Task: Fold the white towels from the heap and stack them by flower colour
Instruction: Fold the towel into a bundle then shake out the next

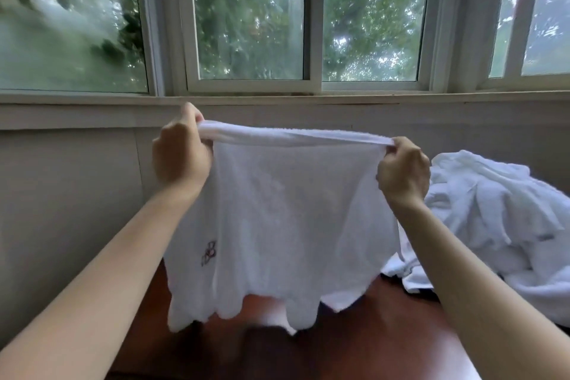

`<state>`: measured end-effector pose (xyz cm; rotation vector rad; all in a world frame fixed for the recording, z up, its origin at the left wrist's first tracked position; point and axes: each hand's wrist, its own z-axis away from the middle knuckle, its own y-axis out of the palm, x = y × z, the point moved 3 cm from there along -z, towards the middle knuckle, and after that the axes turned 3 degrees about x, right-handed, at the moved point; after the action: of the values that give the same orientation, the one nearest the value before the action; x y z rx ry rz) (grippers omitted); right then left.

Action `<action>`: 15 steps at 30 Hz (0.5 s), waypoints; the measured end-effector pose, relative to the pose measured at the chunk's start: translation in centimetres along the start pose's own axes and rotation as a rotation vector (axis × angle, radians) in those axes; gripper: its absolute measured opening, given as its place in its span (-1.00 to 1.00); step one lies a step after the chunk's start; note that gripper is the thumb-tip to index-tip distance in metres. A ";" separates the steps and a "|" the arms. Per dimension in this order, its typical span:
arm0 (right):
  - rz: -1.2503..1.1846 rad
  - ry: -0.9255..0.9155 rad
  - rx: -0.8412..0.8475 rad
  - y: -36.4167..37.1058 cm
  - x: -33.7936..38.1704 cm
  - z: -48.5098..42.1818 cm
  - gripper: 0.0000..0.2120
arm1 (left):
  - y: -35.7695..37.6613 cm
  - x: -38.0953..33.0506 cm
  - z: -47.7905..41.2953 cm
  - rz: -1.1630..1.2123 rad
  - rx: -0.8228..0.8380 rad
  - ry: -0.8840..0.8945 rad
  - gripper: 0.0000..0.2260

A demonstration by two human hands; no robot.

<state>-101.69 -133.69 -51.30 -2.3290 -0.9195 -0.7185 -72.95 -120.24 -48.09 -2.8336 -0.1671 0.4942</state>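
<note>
Towel: a white towel (283, 219) hangs spread in the air above the desk (354, 345), stretched by its upper edge between both hands; its scalloped lower edge hangs just above the wood.
Left hand: the left hand (180, 153) grips the upper left corner, fingers curled tight on the bunched cloth; the fingertips are hidden behind the hand.
Right hand: the right hand (402, 168) pinches the upper right corner, fingers clamped on the cloth.
Flower: a small embroidered flower (209, 253) sits near the lower left of the towel; it shows only as a dark reddish outline, its colour hard to make out.
Heap: a heap of white towels (493, 219) lies on the desk at right, cut off by the picture's edge and partly hidden by the right forearm.
Desk: dark reddish wood, largely covered by the hanging towel and arms.
Background: a window (308, 18) with blurred green foliage behind.
</note>
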 end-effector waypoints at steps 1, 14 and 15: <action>-0.123 0.010 -0.016 -0.7 0.6 -0.2 -0.76 | -0.8 -0.4 0.0 0.020 -0.064 0.034 -0.83; 0.008 -0.234 0.164 1.8 -0.3 -2.3 -0.51 | 5.9 1.6 -1.0 -0.174 0.223 0.268 -0.27; 0.074 -0.198 0.299 3.9 -2.1 -2.0 -0.46 | 7.9 2.5 -0.2 -0.232 0.420 0.239 -0.22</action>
<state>-100.73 -138.30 -52.29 -2.1780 -0.9476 -0.2994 -70.05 -127.52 -50.88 -2.3969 -0.3015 0.1182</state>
